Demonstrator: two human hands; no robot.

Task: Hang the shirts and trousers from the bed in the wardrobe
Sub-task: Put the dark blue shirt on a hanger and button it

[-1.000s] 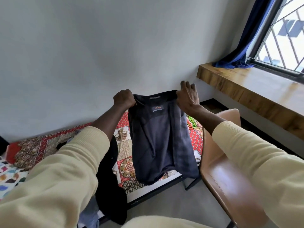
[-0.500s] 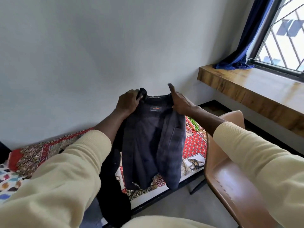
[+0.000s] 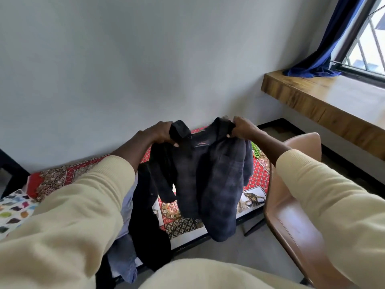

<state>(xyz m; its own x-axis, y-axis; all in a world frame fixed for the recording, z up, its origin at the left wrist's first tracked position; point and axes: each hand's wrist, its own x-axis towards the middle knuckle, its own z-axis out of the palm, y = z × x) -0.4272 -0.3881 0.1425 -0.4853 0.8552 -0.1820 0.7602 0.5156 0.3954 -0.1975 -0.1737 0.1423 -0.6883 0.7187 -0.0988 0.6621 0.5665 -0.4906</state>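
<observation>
Closest to the camera, a pile of dark and pale blue clothes (image 3: 143,226) hangs over the near edge of the bed (image 3: 256,178), probably the stuff still waiting its turn. On the right, near, is a tan moulded chair (image 3: 291,222).

Just past that, both hands hold up a dark navy checked shirt (image 3: 208,180) by its collar so it drops open over the bed. The left hand (image 3: 160,132) has its fingers curled round the left collar end, and the right hand (image 3: 241,127) pinches the right shoulder seam. My guess is it's spread like that to find the neck opening for a hanger.

Farther right on the patterned red bedspread there's something green (image 3: 255,151), maybe hangers, hard to tell. No wardrobe in view.
</observation>
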